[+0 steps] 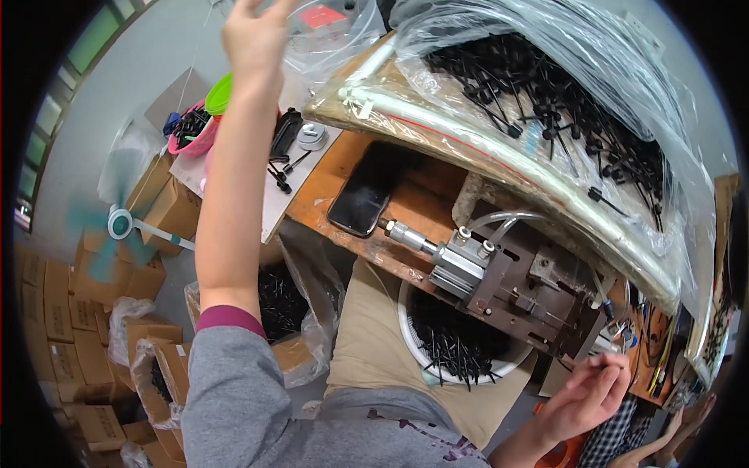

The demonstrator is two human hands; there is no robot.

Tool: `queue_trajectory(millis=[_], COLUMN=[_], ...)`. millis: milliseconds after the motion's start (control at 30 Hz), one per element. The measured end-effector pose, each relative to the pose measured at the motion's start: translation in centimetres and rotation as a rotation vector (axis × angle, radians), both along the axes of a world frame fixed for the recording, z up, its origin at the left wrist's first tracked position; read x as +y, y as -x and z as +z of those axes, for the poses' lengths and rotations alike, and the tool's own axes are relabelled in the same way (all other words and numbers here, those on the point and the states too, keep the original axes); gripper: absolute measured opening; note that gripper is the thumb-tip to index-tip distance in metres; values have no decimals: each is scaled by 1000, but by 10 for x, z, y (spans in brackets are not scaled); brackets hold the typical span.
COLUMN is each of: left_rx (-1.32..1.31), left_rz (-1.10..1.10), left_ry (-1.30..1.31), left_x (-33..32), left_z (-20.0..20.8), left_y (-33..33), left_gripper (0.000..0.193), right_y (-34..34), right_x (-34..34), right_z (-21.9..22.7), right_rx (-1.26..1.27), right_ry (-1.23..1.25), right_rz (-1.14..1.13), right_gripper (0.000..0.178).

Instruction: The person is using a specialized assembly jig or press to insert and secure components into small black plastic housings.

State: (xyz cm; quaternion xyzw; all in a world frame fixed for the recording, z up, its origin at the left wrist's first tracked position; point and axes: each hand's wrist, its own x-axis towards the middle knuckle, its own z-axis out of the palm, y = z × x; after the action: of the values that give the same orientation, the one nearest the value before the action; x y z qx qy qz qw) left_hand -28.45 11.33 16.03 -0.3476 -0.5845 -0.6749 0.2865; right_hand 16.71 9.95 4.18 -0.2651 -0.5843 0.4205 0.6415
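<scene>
My left arm rises up the left of the picture, in a grey sleeve with a maroon cuff. My left hand (253,35) is high at the top edge beside a clear plastic bag (331,31); it is blurred and its fingertips are cut off. My right hand (589,394) sits at the lower right with curled fingers touching the right end of a small metal press with an air cylinder (484,273). Nothing shows in that hand. Under the press stands a white bucket (456,347) of black pin-like parts.
A dark phone (363,191) lies on the wooden bench. A big clear bag of black parts (562,101) overhangs the press. Pink (191,132) and green (218,93) bowls stand at the back left. A fan (121,224) and cardboard boxes (55,312) are on the floor. Another person's hand (686,433) shows at bottom right.
</scene>
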Motion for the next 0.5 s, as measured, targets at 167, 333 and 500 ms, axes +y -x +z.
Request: queue_trajectory(millis=[167,333,500], left_rx=[52,-174,22], left_rz=[-6,-213,220], left_ry=[80,349,600], left_x=[-50,-102,-136], left_z=[-28,-104,-144], left_y=[-7,-12,-8], left_gripper=[21,16,20], right_y=[-23,-17,-18], right_x=[-1,-4,-1], right_z=[-18,-24,-25], right_rx=[-113,-83,-44], right_ry=[85,203,136], right_rz=[-149,-58,188], right_gripper=[19,19,21])
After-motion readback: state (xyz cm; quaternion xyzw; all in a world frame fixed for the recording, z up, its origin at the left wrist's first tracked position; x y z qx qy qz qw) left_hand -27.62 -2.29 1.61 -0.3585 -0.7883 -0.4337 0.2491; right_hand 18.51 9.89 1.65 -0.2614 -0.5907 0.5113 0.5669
